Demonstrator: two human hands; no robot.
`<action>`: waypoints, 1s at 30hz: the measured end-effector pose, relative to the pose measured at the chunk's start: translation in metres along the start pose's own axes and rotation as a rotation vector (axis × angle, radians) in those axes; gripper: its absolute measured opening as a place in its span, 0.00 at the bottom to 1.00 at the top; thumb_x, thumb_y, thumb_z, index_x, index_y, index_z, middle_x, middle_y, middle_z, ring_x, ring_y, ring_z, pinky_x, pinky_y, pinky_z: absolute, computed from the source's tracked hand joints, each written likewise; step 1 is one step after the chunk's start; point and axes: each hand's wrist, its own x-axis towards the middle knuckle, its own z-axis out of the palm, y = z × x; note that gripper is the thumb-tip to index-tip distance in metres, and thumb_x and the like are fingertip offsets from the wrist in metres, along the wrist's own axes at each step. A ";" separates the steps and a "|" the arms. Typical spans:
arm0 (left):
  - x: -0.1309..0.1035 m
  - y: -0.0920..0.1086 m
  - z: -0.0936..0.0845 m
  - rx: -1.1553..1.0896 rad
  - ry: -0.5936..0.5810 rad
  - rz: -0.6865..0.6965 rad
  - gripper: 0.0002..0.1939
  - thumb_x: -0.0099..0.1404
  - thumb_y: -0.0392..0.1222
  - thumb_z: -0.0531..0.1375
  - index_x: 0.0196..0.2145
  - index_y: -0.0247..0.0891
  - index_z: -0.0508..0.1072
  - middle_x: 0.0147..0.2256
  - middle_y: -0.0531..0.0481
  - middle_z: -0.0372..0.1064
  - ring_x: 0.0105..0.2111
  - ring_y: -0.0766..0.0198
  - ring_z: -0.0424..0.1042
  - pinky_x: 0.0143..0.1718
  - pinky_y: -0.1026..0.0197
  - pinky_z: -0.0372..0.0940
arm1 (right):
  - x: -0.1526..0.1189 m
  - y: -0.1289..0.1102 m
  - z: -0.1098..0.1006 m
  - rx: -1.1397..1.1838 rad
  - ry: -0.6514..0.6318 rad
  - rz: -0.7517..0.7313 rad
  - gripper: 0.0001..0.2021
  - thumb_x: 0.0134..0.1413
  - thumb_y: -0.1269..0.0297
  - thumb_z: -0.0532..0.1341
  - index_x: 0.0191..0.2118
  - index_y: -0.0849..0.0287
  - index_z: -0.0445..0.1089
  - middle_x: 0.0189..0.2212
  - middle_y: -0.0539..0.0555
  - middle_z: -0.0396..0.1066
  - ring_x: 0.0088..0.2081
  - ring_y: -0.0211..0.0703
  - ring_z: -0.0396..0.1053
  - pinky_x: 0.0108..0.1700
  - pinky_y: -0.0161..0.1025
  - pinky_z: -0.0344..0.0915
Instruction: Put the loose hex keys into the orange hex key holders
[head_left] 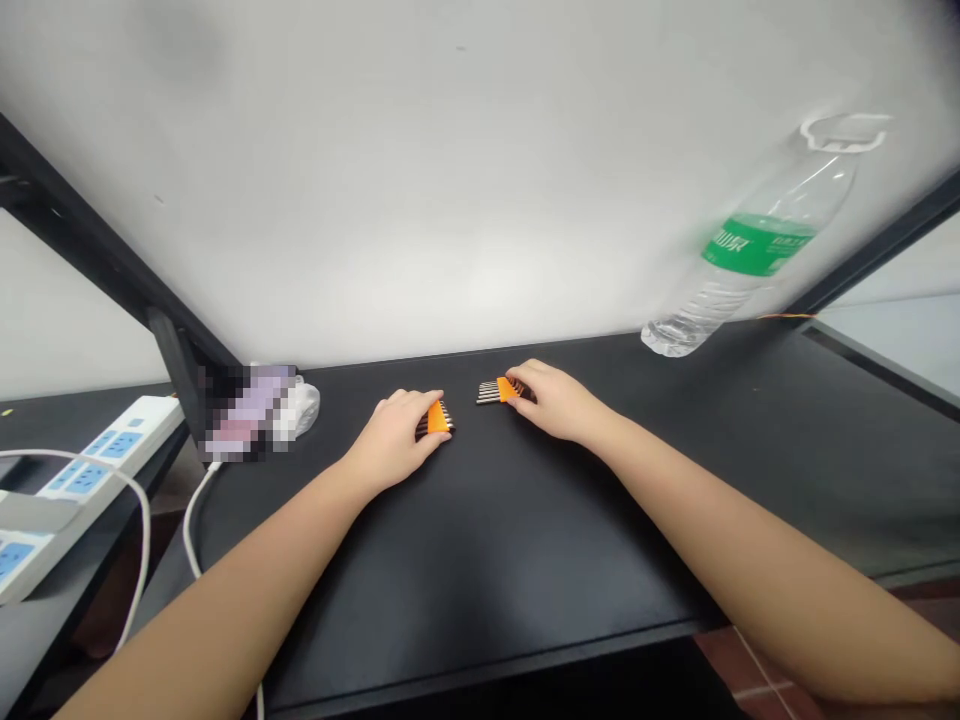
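- Both forearms reach forward from the near edge over a black counter (480, 560), which lies bare between them.
- Left hand (394, 440) lies palm down on the counter, its fingers (420, 408) curled narrowly over an orange key set (437, 417); dark key ends stick out past the orange holder toward the right.
- Right hand (555, 402) also rests low on the counter, its fingers (523, 380) closed on a second orange set (499, 391), whose metal keys fan out to the left.
- The two sets lie near each other but apart, tips roughly facing across a small gap; both look flat on the counter rather than lifted, though the hands hide most of each.
- As for progress, both sets are gripped, every key seems to sit in its holder, and none lies loose, so the work looks to be at its start or its close; I cannot tell which.
- Left of the hands a blurred object (244, 410) leans by a white wad (304, 405), with a white cable (196, 520) running down the counter's edge.
- Far left, a power strip (97, 455) sits on a lower surface.
- Far right, a clear bottle (750, 250) with a green label stands at the back.
- Behind everything is a plain white wall (450, 180) with black frame bars at both sides.
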 end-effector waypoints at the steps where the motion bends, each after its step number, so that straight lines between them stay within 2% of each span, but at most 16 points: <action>1: 0.000 -0.002 0.001 0.008 0.002 -0.004 0.29 0.70 0.51 0.61 0.65 0.40 0.66 0.54 0.41 0.73 0.55 0.47 0.69 0.55 0.45 0.65 | -0.001 -0.003 0.001 0.020 -0.012 -0.023 0.12 0.64 0.62 0.61 0.51 0.54 0.74 0.47 0.57 0.71 0.44 0.49 0.70 0.48 0.45 0.67; 8: 0.000 -0.003 0.005 0.043 0.051 -0.051 0.30 0.71 0.47 0.58 0.68 0.41 0.60 0.63 0.41 0.66 0.62 0.47 0.62 0.60 0.42 0.60 | -0.009 -0.030 0.003 0.173 -0.078 -0.146 0.10 0.63 0.68 0.60 0.47 0.56 0.75 0.43 0.55 0.72 0.40 0.44 0.70 0.44 0.41 0.67; 12: -0.001 -0.002 0.005 0.034 0.052 -0.048 0.28 0.70 0.44 0.58 0.66 0.42 0.62 0.63 0.42 0.66 0.63 0.47 0.63 0.60 0.42 0.61 | -0.010 -0.036 0.003 0.162 -0.116 -0.233 0.09 0.61 0.70 0.60 0.45 0.56 0.75 0.41 0.55 0.71 0.39 0.44 0.69 0.43 0.40 0.66; 17: 0.001 -0.007 0.006 0.031 0.104 -0.040 0.20 0.70 0.38 0.56 0.59 0.41 0.71 0.59 0.43 0.70 0.60 0.49 0.66 0.60 0.44 0.62 | -0.012 -0.036 -0.005 0.084 -0.209 -0.238 0.05 0.58 0.70 0.61 0.39 0.56 0.73 0.37 0.53 0.70 0.33 0.41 0.67 0.38 0.38 0.63; 21: -0.001 -0.001 0.002 0.062 0.103 -0.023 0.25 0.65 0.34 0.56 0.59 0.41 0.72 0.61 0.42 0.68 0.61 0.47 0.64 0.60 0.42 0.62 | -0.012 -0.034 -0.013 0.162 -0.283 -0.235 0.05 0.53 0.72 0.62 0.36 0.57 0.73 0.34 0.52 0.71 0.32 0.40 0.66 0.35 0.37 0.61; 23: -0.004 0.010 -0.005 0.085 0.124 0.025 0.29 0.63 0.34 0.58 0.62 0.42 0.69 0.64 0.41 0.64 0.64 0.43 0.60 0.61 0.40 0.60 | -0.012 -0.033 -0.014 0.238 -0.305 -0.206 0.06 0.51 0.72 0.61 0.35 0.56 0.73 0.32 0.50 0.71 0.31 0.39 0.66 0.34 0.36 0.61; 25: -0.007 0.024 -0.013 0.070 0.106 0.133 0.28 0.64 0.36 0.59 0.62 0.41 0.69 0.63 0.40 0.65 0.63 0.43 0.61 0.60 0.39 0.60 | -0.012 -0.033 -0.014 0.339 -0.329 -0.139 0.07 0.50 0.72 0.61 0.35 0.56 0.73 0.29 0.48 0.71 0.30 0.38 0.66 0.33 0.36 0.62; 27: -0.009 0.036 -0.018 0.028 0.025 0.257 0.22 0.67 0.40 0.59 0.58 0.42 0.72 0.56 0.41 0.71 0.56 0.46 0.67 0.57 0.42 0.62 | -0.012 -0.034 -0.012 0.499 -0.409 -0.026 0.07 0.50 0.71 0.61 0.36 0.56 0.73 0.29 0.48 0.72 0.28 0.37 0.67 0.30 0.35 0.63; 30: -0.011 0.047 -0.018 -0.065 -0.112 0.397 0.18 0.69 0.46 0.62 0.54 0.43 0.74 0.50 0.43 0.74 0.49 0.51 0.71 0.54 0.47 0.64 | -0.012 -0.039 -0.007 0.785 -0.571 0.128 0.07 0.52 0.67 0.62 0.39 0.58 0.72 0.29 0.50 0.74 0.24 0.36 0.68 0.23 0.33 0.63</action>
